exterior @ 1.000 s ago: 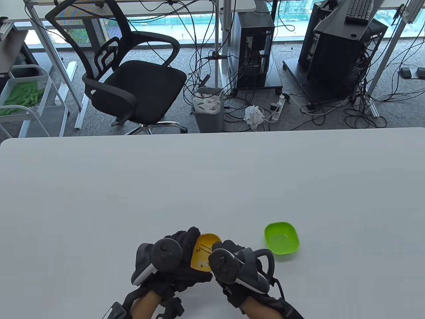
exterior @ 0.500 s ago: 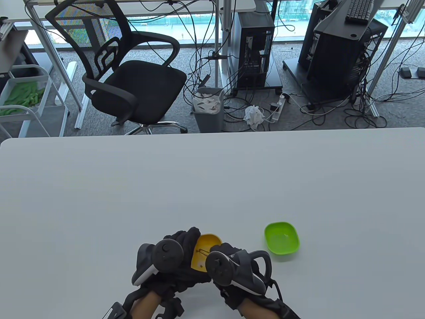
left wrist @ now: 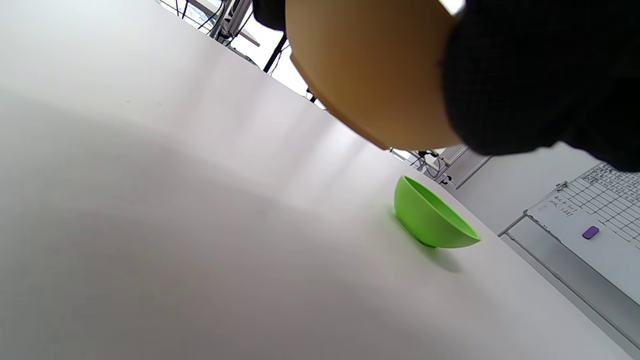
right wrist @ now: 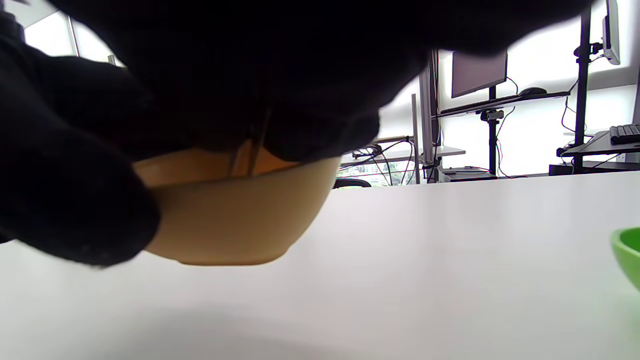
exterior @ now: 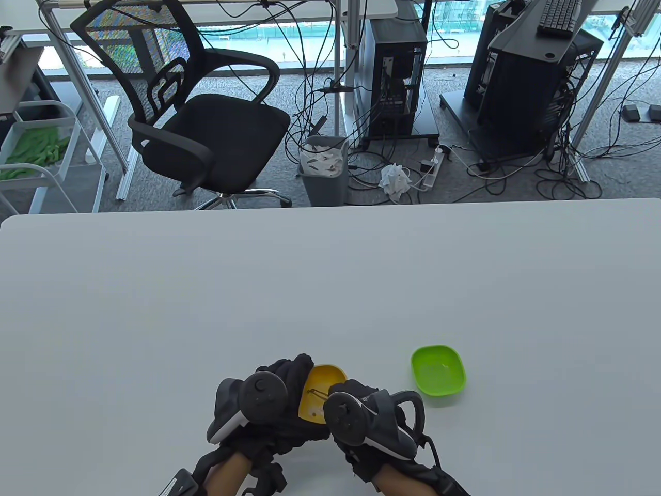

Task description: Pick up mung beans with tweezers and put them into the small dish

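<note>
A yellow dish (exterior: pixel 320 390) is held tilted above the table near the front edge by my left hand (exterior: pixel 273 400), which grips its left side; its underside shows in the left wrist view (left wrist: pixel 370 70) and the right wrist view (right wrist: pixel 235 220). My right hand (exterior: pixel 356 405) holds thin metal tweezers (exterior: pixel 319 393) whose tips reach into the yellow dish. A few small beans (exterior: pixel 313 412) lie inside it. A green small dish (exterior: pixel 438 370) stands on the table to the right, also in the left wrist view (left wrist: pixel 430 217).
The white table (exterior: pixel 330 289) stretches wide behind and beside the hands. Beyond its far edge are an office chair (exterior: pixel 201 119), a bin (exterior: pixel 324 168) and computer towers on the floor.
My right hand has shifted slightly left and back toward the yellow dish, and the tweezers moved a little inside it. My left hand and the green dish stay put.
</note>
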`<state>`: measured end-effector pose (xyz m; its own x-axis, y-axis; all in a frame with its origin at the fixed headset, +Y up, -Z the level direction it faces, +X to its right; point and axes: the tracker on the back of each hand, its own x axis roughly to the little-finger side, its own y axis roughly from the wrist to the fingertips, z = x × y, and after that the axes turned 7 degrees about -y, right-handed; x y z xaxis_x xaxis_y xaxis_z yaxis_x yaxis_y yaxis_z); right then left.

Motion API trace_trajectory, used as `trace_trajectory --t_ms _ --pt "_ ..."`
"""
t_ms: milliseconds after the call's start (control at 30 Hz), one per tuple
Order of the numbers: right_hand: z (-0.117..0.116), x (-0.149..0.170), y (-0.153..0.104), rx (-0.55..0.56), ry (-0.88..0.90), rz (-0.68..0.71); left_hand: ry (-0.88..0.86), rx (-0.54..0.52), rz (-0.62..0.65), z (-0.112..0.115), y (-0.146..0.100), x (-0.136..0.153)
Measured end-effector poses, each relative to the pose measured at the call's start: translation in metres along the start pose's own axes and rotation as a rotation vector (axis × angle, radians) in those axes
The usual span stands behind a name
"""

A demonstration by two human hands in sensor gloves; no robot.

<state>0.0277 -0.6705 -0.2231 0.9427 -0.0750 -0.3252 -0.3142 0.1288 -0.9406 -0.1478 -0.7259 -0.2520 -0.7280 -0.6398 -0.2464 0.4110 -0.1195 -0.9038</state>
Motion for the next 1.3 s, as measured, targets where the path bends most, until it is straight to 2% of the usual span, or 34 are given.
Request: trace_trajectory --t_ms 200,267,333,400,567,667,833,1300 --pt "0.027 0.027 -0.015 0.115 0.095 -0.066 -0.022 -0.005 -0.016 -0.003 0.000 0.004" --pt "0.041 0.049 -0.023 0.172 0.126 -0.126 -0.026 -0.004 -0.017 -0.003 -0.001 0.005" --pt "0.053 0.084 -0.031 0.228 0.153 -0.224 -0.029 -0.006 -0.009 -0.004 -0.001 0.005" --pt "0.057 0.107 -0.035 0.240 0.159 -0.293 -0.029 -0.010 -0.010 -0.005 -0.002 0.005" --pt "0.044 0.170 -0.050 0.238 0.160 -0.481 -0.037 -0.014 -0.004 -0.006 -0.002 0.006" --pt "0.030 0.188 -0.055 0.193 0.174 -0.541 -0.038 -0.009 0.002 -0.006 -0.002 0.006" --pt "0.025 0.198 -0.058 0.184 0.184 -0.589 -0.044 -0.013 -0.004 -0.007 -0.003 0.007" --pt "0.012 0.200 -0.056 0.124 0.178 -0.606 -0.031 -0.009 0.013 -0.005 -0.005 0.005"
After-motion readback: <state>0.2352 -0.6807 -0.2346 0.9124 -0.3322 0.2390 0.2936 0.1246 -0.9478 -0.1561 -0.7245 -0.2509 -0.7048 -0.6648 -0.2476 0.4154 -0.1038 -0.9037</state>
